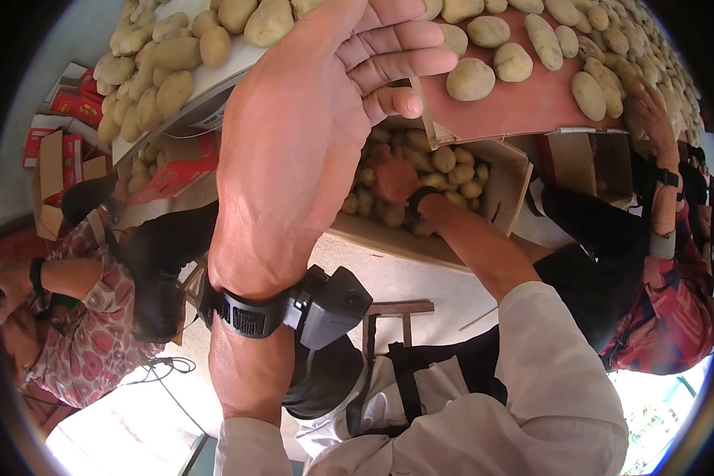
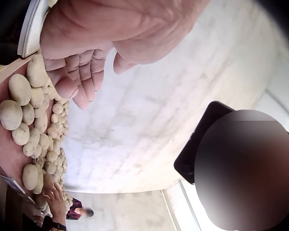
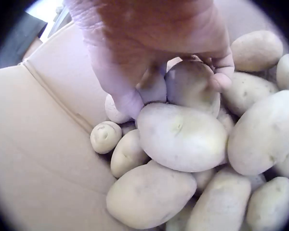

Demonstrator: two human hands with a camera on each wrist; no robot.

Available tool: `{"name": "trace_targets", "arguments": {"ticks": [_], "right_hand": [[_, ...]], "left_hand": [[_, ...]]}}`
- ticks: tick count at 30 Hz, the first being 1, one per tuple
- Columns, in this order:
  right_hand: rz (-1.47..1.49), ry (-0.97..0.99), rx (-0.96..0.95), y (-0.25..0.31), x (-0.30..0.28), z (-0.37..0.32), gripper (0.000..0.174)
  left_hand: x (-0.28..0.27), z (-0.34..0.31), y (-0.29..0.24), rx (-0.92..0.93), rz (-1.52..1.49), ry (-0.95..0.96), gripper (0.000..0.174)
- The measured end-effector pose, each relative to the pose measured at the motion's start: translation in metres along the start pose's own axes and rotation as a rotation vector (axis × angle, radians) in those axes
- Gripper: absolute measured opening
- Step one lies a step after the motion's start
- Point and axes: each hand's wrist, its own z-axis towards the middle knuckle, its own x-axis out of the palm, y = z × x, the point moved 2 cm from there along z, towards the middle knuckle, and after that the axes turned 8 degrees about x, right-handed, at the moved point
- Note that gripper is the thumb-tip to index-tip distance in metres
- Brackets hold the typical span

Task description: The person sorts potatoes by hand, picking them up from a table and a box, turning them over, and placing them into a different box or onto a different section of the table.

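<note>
My left hand [image 1: 317, 111] is raised in front of the tabletops, its fingers loosely extended and holding nothing. In the left wrist view its palm and fingers show above a row of potatoes [image 2: 20, 90]. My right hand [image 1: 395, 176] reaches down into a cardboard box [image 1: 504, 170] of potatoes. Seen from the right wrist, its thumb and fingers curl around a potato [image 3: 192, 89] under the palm, with the fingertips at that potato's side. A large pale potato [image 3: 182, 137] lies just in front of the thumb.
Potatoes [image 1: 513, 62] lie on a reddish tabletop [image 1: 508, 107], others on a white table [image 1: 174, 9] to the left. Another person's hand [image 1: 650, 115] touches potatoes at the right. A person in a patterned top [image 1: 87, 349] sits left. Red cartons [image 1: 75, 163] stand behind.
</note>
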Motion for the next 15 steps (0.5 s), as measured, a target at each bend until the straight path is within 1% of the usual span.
{"name": "trace_targets", "arguments": {"ticks": [2, 3, 5, 9, 11, 12, 14, 15], "right_hand": [[-0.07, 0.087, -0.058, -0.005, -0.008, -0.002, 0.065], [-0.073, 0.088, -0.06, -0.006, -0.013, -0.001, 0.065], [-0.057, 0.159, -0.007, -0.009, -0.021, 0.0, 0.065], [0.037, 0.152, 0.021, -0.025, -0.033, -0.006, 0.062], [0.133, 0.257, 0.065, -0.039, -0.035, -0.001, 0.06], [0.13, 0.259, 0.067, -0.04, -0.037, -0.004, 0.06], [0.127, 0.308, 0.149, -0.046, -0.038, -0.012, 0.062], [0.123, 0.309, 0.149, -0.048, -0.036, -0.016, 0.062]], "left_hand": [[0.002, -0.004, -0.001, 0.002, -0.001, -0.003, 0.042], [0.003, -0.006, -0.002, 0.002, -0.002, -0.008, 0.042], [0.004, -0.009, -0.003, -0.001, -0.004, -0.015, 0.042], [0.006, -0.015, -0.008, -0.003, -0.006, -0.03, 0.041], [0.005, -0.017, -0.009, -0.008, -0.006, -0.037, 0.041], [0.006, -0.019, -0.009, -0.01, -0.007, -0.039, 0.041], [0.005, -0.022, -0.011, -0.011, -0.012, -0.046, 0.041], [0.005, -0.024, -0.012, -0.011, -0.013, -0.05, 0.041]]}}
